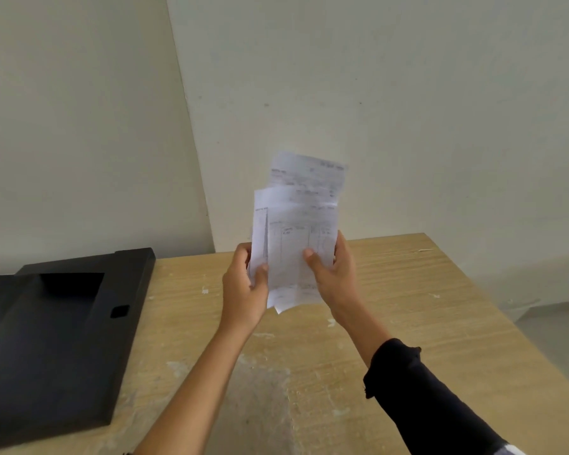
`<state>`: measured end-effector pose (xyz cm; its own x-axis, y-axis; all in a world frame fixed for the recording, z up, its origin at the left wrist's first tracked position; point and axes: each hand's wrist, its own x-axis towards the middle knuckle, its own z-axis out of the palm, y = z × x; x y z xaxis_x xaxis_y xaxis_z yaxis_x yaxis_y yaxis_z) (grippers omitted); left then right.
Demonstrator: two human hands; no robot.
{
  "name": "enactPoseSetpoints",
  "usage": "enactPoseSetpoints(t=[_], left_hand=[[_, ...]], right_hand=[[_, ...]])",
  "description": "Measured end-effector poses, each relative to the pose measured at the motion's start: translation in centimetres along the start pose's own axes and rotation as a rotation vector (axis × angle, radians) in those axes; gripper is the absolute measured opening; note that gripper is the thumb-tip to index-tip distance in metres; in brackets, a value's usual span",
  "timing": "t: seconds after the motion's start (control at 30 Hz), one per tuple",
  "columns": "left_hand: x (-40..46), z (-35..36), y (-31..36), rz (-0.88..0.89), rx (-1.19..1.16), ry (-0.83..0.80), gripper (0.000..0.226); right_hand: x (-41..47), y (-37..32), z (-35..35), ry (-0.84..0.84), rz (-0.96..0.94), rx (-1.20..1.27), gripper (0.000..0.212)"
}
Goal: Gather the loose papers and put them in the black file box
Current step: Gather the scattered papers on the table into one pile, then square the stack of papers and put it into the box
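Both hands are holding a small sheaf of loose papers (296, 231) upright in the air above the middle of the tabletop (408, 307), with nothing under the sheets touching the wood. The left hand (243, 290) is gripping the lower left edge of the sheaf, its thumb lying across the front and its fingers curling round behind, while the right hand (332, 274) is pinching the lower right edge, thumb pressing on the front sheet and fingers closing behind it. The papers are fanning out unevenly: the front sheet is showing a printed table with ruled columns, a second sheet is peeking out along the left side, and another is sticking up higher at the far end, tilting slightly to the right; the print is too blurred to read. The left forearm is bare, and the right arm is wearing a dark sleeve (434, 405) pushed up short of the wrist. The black file box (63, 339) is lying open and flat on the left part of the tabletop, well apart from the papers, showing a recessed tray and a small square notch near its right edge. The tabletop is light wood, scuffed with pale patches, and pale walls are standing behind it
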<state>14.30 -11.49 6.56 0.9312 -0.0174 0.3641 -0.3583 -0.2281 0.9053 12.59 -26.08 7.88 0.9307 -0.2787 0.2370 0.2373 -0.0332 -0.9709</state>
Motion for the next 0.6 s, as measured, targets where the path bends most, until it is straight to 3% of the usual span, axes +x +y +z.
enactPoseSetpoints(t=[0.23,0.43,0.6], left_hand=[[-2.6,0.5,-2.0,-0.106,-0.069,-0.119,0.047],[-1.4,0.6,-1.1,-0.157,-0.259,-0.124,0.051],[-0.5,0.6,-1.0,-0.160,-0.282,-0.193,0.054]], right_hand=[[-1.9,3.2,-1.1,0.013,0.104,0.029,0.026],[-0.6,1.6,-1.6,-0.095,0.080,-0.033,0.027],[-0.1,2.0,-2.3,-0.098,0.105,-0.063,0.030]])
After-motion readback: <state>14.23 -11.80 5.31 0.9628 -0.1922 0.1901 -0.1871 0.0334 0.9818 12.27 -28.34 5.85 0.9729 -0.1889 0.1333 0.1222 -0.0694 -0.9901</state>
